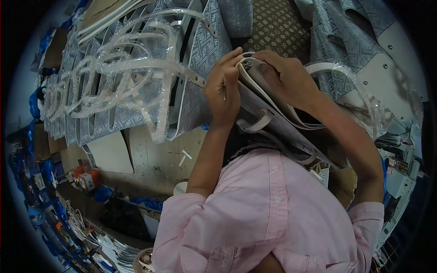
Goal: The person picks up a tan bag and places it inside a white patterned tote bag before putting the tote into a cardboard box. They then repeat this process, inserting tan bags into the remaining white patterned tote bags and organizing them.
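Note:
I hold a grey-blue patterned handbag (pixel 273 125) with cream trim up against my chest, above my pink shirt (pixel 268 214). My left hand (pixel 223 88) pinches the bag's top rim (pixel 248 75) from the left, fingers closed on the cream edge. My right hand (pixel 284 75) grips the same rim from the right, with its fingers curled over the edge and into the opening. A cream strap loop (pixel 261 122) hangs on the bag's side just below my hands. The bag's plastic-wrapped handle (pixel 355 77) arcs out to the right.
A row of matching bags (pixel 114 77) with plastic-wrapped cream handles stands at the left on a wooden table (pixel 150 154). More bag panels (pixel 359 41) lie at the upper right, brown patterned cloth (pixel 277 27) at the top. Boxes and clutter (pixel 86 179) fill the lower left.

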The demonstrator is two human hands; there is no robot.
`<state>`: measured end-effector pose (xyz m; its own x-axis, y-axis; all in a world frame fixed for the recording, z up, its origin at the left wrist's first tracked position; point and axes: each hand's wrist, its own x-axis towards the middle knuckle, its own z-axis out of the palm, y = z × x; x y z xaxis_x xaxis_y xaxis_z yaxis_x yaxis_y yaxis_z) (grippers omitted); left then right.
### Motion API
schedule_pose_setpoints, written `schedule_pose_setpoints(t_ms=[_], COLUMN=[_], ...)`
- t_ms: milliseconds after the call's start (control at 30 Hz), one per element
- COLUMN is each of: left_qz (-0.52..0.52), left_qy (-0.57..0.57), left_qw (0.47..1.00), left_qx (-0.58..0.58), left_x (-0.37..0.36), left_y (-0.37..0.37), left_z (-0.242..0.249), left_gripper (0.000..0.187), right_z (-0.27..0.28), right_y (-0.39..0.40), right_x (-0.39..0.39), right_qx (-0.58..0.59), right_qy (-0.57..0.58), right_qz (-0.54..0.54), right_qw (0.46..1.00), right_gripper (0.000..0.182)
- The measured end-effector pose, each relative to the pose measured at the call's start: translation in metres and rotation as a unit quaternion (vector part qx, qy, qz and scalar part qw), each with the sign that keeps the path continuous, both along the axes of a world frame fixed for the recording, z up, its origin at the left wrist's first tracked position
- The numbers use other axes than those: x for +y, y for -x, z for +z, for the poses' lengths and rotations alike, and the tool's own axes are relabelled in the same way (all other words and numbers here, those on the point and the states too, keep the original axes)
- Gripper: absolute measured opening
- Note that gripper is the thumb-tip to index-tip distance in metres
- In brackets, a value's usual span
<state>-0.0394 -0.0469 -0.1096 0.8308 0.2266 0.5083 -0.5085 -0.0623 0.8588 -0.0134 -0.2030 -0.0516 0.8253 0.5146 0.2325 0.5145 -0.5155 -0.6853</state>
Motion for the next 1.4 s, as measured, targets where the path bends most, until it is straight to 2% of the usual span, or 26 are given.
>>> schedule_pose_setpoints(t_ms=[33, 133, 233, 300, 433, 500, 733, 800, 833, 900, 933, 1000, 1067, 1167, 1267, 1300, 1400], left_qz=[0.005, 0.029, 0.025, 0.033, 0.068, 0.086, 0.091, 0.09, 0.09, 0.086, 0.086, 0.098, 0.107, 0.087, 0.038, 0.01, -0.06], left_qy=[-0.062, -0.086, -0.039, -0.045, -0.077, -0.1, -0.142, -0.139, -0.134, -0.133, -0.133, -0.132, -0.133, -0.111, -0.041, 0.046, 0.15], left_qw=[0.997, 0.995, 0.999, 0.998, 0.995, 0.991, 0.986, 0.986, 0.987, 0.987, 0.987, 0.986, 0.985, 0.99, 0.998, 0.999, 0.986], left_qx=[-0.038, -0.03, -0.005, -0.002, 0.011, 0.007, -0.008, -0.012, -0.016, -0.007, 0.001, -0.007, -0.015, 0.006, -0.008, 0.0, 0.045], left_x=[0.001, -0.01, -0.013, -0.014, -0.014, -0.015, -0.012, -0.01, -0.01, -0.009, -0.009, -0.008, -0.007, -0.006, -0.008, -0.01, -0.002], left_y=[0.002, 0.009, 0.013, 0.014, 0.013, 0.008, 0.006, 0.006, 0.006, 0.006, 0.007, 0.009, 0.01, 0.017, 0.022, 0.025, 0.032], left_z=[0.0, 0.003, 0.003, 0.005, 0.009, 0.009, 0.016, 0.012, 0.011, 0.012, 0.012, 0.007, 0.005, 0.001, -0.011, -0.014, -0.016], left_gripper=[0.038, 0.037, 0.035, 0.032, 0.026, 0.024, 0.02, 0.02, 0.019, 0.019, 0.019, 0.019, 0.019, 0.022, 0.03, 0.036, 0.049], right_z=[0.0, -0.001, -0.003, 0.0, 0.004, 0.0, 0.006, 0.009, 0.009, 0.006, 0.001, -0.008, -0.008, -0.004, -0.003, -0.004, 0.001], right_y=[-0.001, -0.003, -0.002, 0.006, 0.007, 0.001, 0.018, 0.016, 0.016, 0.019, 0.022, 0.024, 0.024, 0.025, 0.025, 0.026, 0.028], right_x=[0.0, -0.002, -0.002, 0.001, -0.007, -0.01, 0.003, 0.002, 0.003, 0.007, 0.009, 0.016, 0.019, 0.016, 0.016, 0.017, 0.016], right_qx=[-0.002, 0.014, -0.038, 0.024, 0.051, -0.001, -0.067, -0.044, -0.044, -0.089, -0.087, -0.193, -0.207, -0.194, -0.186, -0.193, -0.161], right_qy=[-0.002, -0.026, -0.039, -0.062, -0.088, 0.007, -0.025, 0.045, 0.045, 0.046, 0.047, 0.09, 0.105, 0.115, 0.085, 0.058, 0.068], right_qz=[-0.001, 0.004, 0.045, 0.035, 0.045, 0.102, 0.063, 0.086, 0.085, 0.041, 0.043, 0.006, 0.002, 0.024, 0.051, 0.047, 0.018], right_qw=[1.0, 1.0, 0.997, 0.997, 0.994, 0.995, 0.995, 0.994, 0.994, 0.994, 0.994, 0.977, 0.973, 0.974, 0.978, 0.978, 0.984], right_gripper=[0.021, 0.02, 0.02, 0.017, 0.02, 0.025, 0.014, 0.025, 0.025, 0.011, 0.011, 0.009, 0.009, 0.012, 0.016, 0.018, 0.02])
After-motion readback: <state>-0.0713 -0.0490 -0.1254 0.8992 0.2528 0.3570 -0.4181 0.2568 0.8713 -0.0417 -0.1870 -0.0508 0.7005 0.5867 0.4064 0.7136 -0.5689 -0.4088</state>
